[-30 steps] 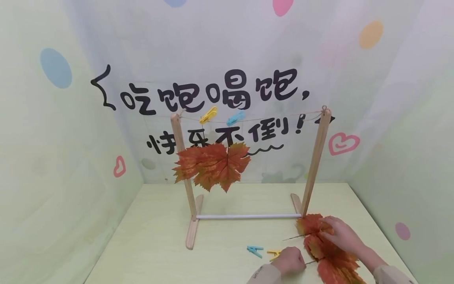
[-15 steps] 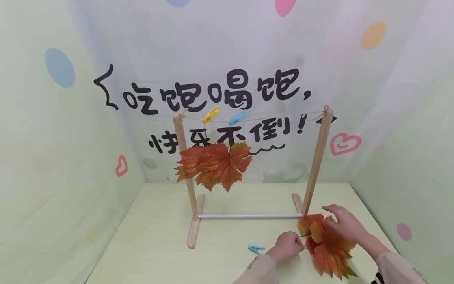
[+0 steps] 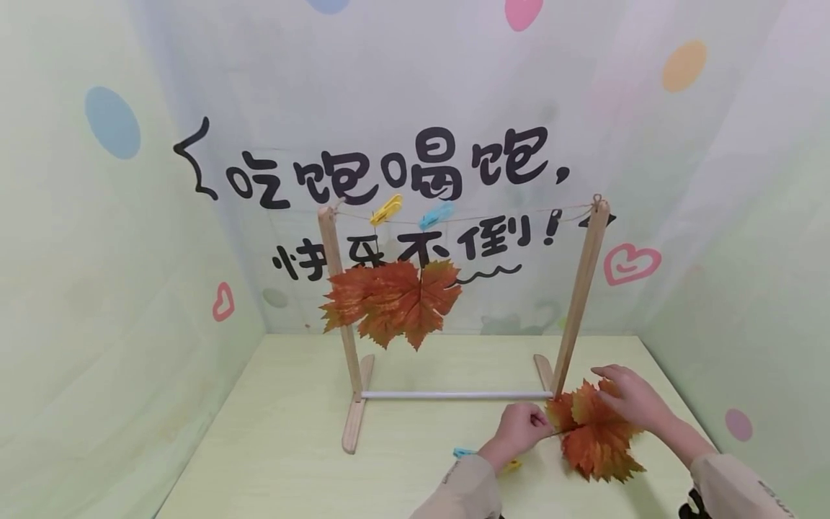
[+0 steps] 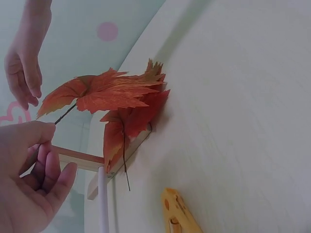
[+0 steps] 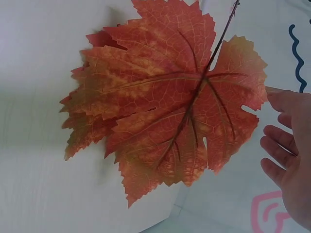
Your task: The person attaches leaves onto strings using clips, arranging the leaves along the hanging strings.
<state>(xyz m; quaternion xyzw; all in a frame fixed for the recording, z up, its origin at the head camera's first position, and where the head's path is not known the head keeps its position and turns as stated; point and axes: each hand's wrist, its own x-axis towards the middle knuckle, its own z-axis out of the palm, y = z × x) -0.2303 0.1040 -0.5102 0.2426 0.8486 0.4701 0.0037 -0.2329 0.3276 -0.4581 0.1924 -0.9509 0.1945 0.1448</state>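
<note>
Roughly sideways, orange-red leaf, stem leftward, pinched in left grip, right grip loosely spread

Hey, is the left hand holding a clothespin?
No, the left wrist view shows the left hand pinching the stem of a leaf, with the yellow clothespin lying apart on the table.
</note>
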